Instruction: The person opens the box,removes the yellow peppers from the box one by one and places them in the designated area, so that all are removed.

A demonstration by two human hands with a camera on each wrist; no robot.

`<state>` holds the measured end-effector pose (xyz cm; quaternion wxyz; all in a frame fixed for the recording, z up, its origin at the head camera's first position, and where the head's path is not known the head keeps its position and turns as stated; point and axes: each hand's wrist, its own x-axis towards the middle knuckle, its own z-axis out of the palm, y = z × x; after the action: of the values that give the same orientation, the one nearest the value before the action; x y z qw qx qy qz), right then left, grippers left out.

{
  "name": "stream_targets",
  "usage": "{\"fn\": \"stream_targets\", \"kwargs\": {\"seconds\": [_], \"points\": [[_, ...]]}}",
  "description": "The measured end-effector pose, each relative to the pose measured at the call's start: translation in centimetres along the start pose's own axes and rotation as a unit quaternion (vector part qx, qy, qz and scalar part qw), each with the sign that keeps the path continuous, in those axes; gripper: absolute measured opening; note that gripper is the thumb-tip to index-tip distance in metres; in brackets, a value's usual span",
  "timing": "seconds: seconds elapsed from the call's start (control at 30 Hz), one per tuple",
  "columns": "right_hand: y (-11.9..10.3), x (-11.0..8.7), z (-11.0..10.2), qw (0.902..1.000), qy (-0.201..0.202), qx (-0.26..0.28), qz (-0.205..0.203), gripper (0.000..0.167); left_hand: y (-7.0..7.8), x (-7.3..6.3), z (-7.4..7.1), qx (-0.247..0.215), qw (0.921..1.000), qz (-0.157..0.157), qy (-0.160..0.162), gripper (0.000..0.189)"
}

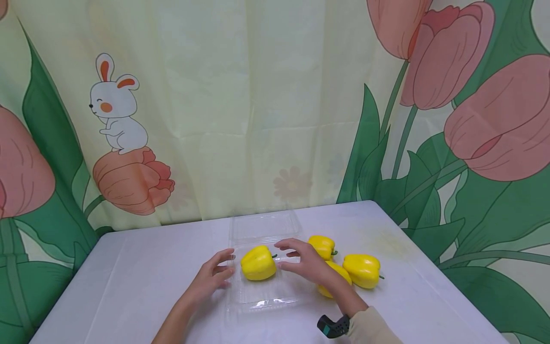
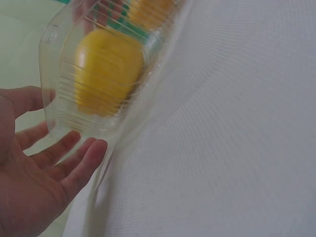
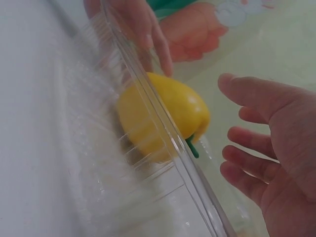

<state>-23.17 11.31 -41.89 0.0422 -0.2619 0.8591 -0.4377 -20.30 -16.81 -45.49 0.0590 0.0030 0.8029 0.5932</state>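
A yellow bell pepper (image 1: 259, 263) with a green stem lies on its side in a clear plastic clamshell box (image 1: 258, 297). The box's lid (image 1: 264, 227) is folded back, away from me. At the left wall is my left hand (image 1: 209, 277); the left wrist view shows its loosely bent fingers (image 2: 91, 160) right at the plastic. My right hand (image 1: 307, 260) hovers by the right side, near the pepper's stem. In the right wrist view its thumb and fingers (image 3: 247, 170) are spread apart, holding nothing.
Three more yellow bell peppers sit right of the box: one at the back (image 1: 320, 245), one partly behind my right forearm (image 1: 337, 277), one farther right (image 1: 362, 270). A white cloth (image 1: 142, 282) covers the table. Behind hangs a printed curtain (image 1: 206, 119).
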Motion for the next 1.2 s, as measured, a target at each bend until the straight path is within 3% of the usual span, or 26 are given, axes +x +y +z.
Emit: {"fn": "stream_targets", "kwargs": {"seconds": [0.77,1.2], "points": [[-0.3,0.7,0.8,0.9997,-0.016,-0.018,-0.002,0.051,-0.3,0.1,0.0,0.000,1.0000,0.002,0.002,0.052],[-0.3,1.3,1.3,0.9992,-0.022,-0.026,0.020,0.054,-0.6,0.3,0.0,0.003,1.0000,0.005,0.004,0.052]]}}
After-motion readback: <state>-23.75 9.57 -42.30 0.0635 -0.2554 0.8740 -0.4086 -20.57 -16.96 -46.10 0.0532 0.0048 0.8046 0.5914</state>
